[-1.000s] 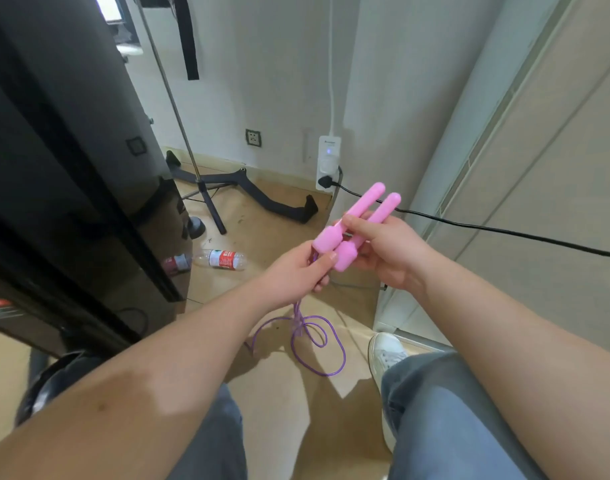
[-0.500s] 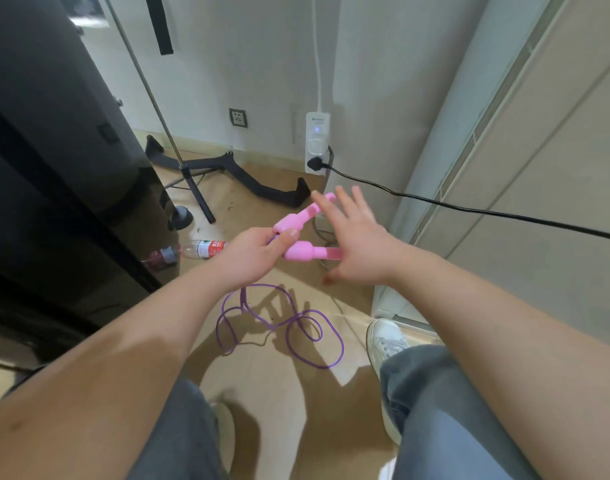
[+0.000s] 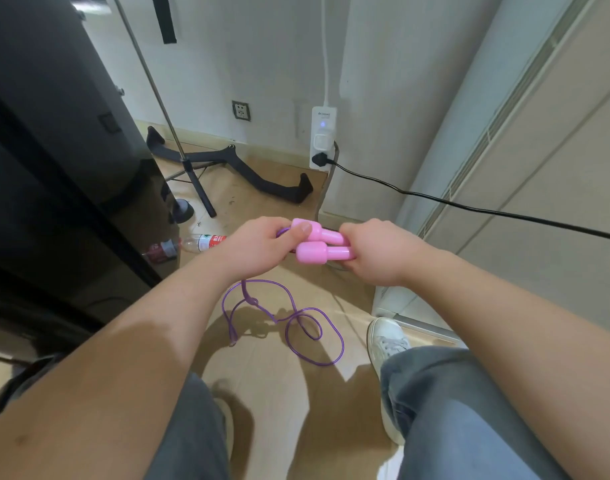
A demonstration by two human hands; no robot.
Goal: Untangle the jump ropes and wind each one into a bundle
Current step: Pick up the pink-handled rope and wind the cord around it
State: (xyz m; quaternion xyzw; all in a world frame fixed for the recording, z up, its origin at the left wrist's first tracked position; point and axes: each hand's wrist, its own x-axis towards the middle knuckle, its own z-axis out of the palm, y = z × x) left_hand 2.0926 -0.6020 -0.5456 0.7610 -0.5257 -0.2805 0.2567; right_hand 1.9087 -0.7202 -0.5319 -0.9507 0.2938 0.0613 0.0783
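— Two pink handles [image 3: 319, 245] side by side, lying flat. The left hand [image 3: 258, 249] is closed over the cap ends, thumb on top; the right hand [image 3: 373, 252] is wrapped around the thin ends. Both fists clamped, neither loose.

— And the cord?

— It drops from under the left fist, toward six o'clock, and the purple rope [image 3: 289, 320] lies slack on the floor [image 3: 269, 382] in a few loops between the feet, with one small knot-like kink near the top. The white shoe [image 3: 386, 344] sits just beside the outer loop, at about four o'clock from it.

— So what makes the winding go well?

— I'd say keep the handles pinned parallel in the right hand, so they serve as a core. Free the left to lift cord a length at a time. Shake out that kink first, or it gets buried in the wraps. Keep light tension, lay the turns next to each other, and mind the foot doesn't tread on a loop.
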